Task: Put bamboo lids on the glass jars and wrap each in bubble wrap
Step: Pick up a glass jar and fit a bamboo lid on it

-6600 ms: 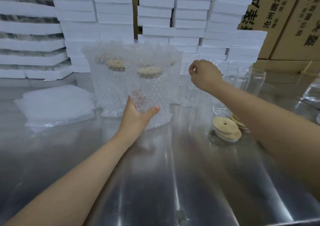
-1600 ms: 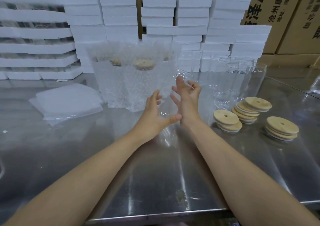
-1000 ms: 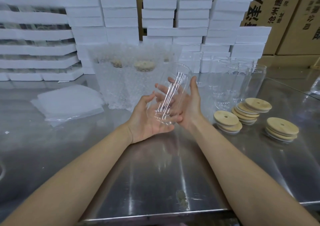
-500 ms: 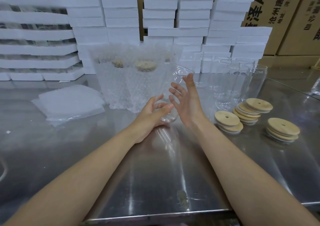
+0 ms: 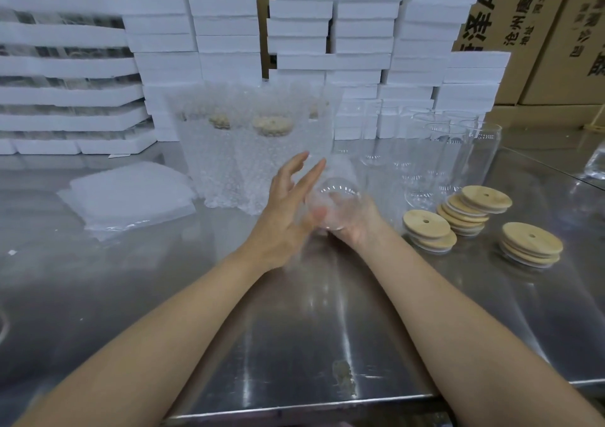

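Here, above the steel table [image 5: 294, 328], the right hand [image 5: 360, 228] cups a bare glass jar [image 5: 339, 197] from below, and the left hand [image 5: 284, 210] lays straight fingers on its side. Lidding seems the step in hand; next, a bamboo lid [image 5: 425, 227] from the near stack is needed.

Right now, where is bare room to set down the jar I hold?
The table is bare from the left hand and the right hand with the jar to its near edge, and further left, in front of the wrap sheets. Crowded: wrapped jars and empty jars behind, lid stacks at right.
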A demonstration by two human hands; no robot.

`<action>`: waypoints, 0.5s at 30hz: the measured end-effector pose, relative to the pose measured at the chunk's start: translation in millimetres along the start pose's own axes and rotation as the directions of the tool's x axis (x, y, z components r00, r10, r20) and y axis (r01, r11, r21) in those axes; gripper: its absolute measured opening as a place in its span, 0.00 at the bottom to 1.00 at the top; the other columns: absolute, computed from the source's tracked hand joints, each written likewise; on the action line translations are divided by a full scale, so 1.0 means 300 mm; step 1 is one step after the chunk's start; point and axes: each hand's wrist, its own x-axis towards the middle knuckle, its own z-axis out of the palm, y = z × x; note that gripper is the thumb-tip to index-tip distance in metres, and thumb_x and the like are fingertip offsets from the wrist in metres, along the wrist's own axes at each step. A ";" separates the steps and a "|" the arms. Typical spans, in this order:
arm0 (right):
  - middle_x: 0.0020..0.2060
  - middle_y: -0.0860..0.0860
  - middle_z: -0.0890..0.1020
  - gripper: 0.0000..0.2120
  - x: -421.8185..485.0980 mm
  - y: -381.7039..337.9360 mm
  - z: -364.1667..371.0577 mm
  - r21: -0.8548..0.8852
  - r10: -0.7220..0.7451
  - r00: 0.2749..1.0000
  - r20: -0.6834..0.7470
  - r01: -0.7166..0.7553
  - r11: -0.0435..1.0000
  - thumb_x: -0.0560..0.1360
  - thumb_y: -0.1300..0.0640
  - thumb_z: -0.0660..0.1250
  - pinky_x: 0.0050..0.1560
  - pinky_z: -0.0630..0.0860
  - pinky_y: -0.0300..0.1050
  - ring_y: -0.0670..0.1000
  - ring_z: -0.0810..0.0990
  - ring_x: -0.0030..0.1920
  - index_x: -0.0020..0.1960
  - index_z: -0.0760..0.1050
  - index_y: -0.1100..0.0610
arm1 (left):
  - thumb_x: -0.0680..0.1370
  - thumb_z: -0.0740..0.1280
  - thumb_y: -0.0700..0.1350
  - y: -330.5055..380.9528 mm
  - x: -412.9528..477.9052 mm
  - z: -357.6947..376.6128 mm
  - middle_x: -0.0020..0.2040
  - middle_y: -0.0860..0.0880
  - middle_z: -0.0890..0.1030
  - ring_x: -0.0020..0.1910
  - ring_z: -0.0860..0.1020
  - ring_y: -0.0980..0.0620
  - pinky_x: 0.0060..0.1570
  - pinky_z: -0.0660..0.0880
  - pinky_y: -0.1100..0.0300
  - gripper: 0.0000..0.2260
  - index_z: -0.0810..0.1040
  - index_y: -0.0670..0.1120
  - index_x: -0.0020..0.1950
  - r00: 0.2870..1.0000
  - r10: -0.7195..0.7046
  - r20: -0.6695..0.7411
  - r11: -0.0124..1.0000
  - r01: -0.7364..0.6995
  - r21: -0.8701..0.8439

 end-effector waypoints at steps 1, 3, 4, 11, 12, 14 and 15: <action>0.55 0.63 0.77 0.24 -0.008 0.017 0.002 -0.053 0.039 0.999 -0.010 -0.039 0.998 0.84 0.49 0.49 0.54 0.73 0.53 0.59 0.76 0.61 0.63 0.70 0.68 | 0.75 0.61 0.66 0.004 -0.001 0.001 0.76 0.58 0.53 0.76 0.53 0.57 0.71 0.52 0.70 0.33 0.54 0.60 0.77 0.998 0.057 0.021 0.995 -0.059 0.084; 0.46 0.58 0.77 0.10 -0.027 0.035 0.019 -0.180 0.027 1.000 -0.001 -0.027 0.983 0.78 0.61 0.55 0.47 0.72 0.49 0.56 0.78 0.50 0.50 0.72 0.65 | 0.69 0.69 0.64 0.016 0.002 0.005 0.76 0.61 0.55 0.75 0.54 0.59 0.70 0.54 0.70 0.42 0.52 0.59 0.77 0.999 0.053 0.003 0.991 -0.053 0.126; 0.45 0.59 0.76 0.06 -0.034 0.040 0.024 -0.181 0.017 0.999 0.038 -0.010 0.984 0.72 0.64 0.59 0.45 0.73 0.51 0.56 0.78 0.45 0.47 0.71 0.65 | 0.68 0.70 0.64 0.022 0.004 0.006 0.75 0.60 0.58 0.74 0.56 0.60 0.70 0.56 0.68 0.43 0.54 0.56 0.77 0.999 0.025 -0.024 0.994 -0.022 0.109; 0.61 0.65 0.75 0.16 -0.062 0.063 0.053 -0.127 0.101 0.976 0.194 -0.077 0.989 0.82 0.60 0.53 0.47 0.80 0.56 0.64 0.80 0.50 0.67 0.69 0.65 | 0.63 0.69 0.70 0.104 0.024 0.023 0.70 0.55 0.68 0.72 0.63 0.58 0.72 0.63 0.49 0.45 0.55 0.58 0.74 0.929 -0.303 -0.212 0.924 0.231 -0.305; 0.62 0.64 0.74 0.18 -0.058 0.063 0.053 -0.154 0.101 0.976 0.191 -0.071 0.985 0.83 0.58 0.53 0.46 0.81 0.54 0.63 0.80 0.50 0.70 0.67 0.64 | 0.59 0.67 0.75 0.113 0.025 0.022 0.70 0.55 0.68 0.72 0.63 0.59 0.71 0.64 0.48 0.48 0.54 0.60 0.73 0.925 -0.315 -0.211 0.915 0.237 -0.325; 0.61 0.64 0.74 0.20 -0.055 0.067 0.052 -0.203 0.086 0.978 0.188 -0.047 0.978 0.83 0.58 0.54 0.41 0.83 0.52 0.62 0.81 0.48 0.73 0.64 0.64 | 0.54 0.64 0.79 0.124 0.026 0.021 0.70 0.55 0.67 0.72 0.62 0.60 0.71 0.64 0.48 0.52 0.55 0.60 0.73 0.927 -0.315 -0.203 0.913 0.237 -0.332; 0.60 0.64 0.74 0.21 -0.055 0.066 0.052 -0.208 0.076 0.978 0.193 -0.035 0.978 0.83 0.58 0.55 0.39 0.84 0.52 0.62 0.81 0.47 0.74 0.64 0.64 | 0.55 0.65 0.79 0.125 0.025 0.022 0.70 0.55 0.67 0.72 0.62 0.59 0.71 0.64 0.48 0.52 0.56 0.57 0.74 0.928 -0.313 -0.201 0.916 0.238 -0.324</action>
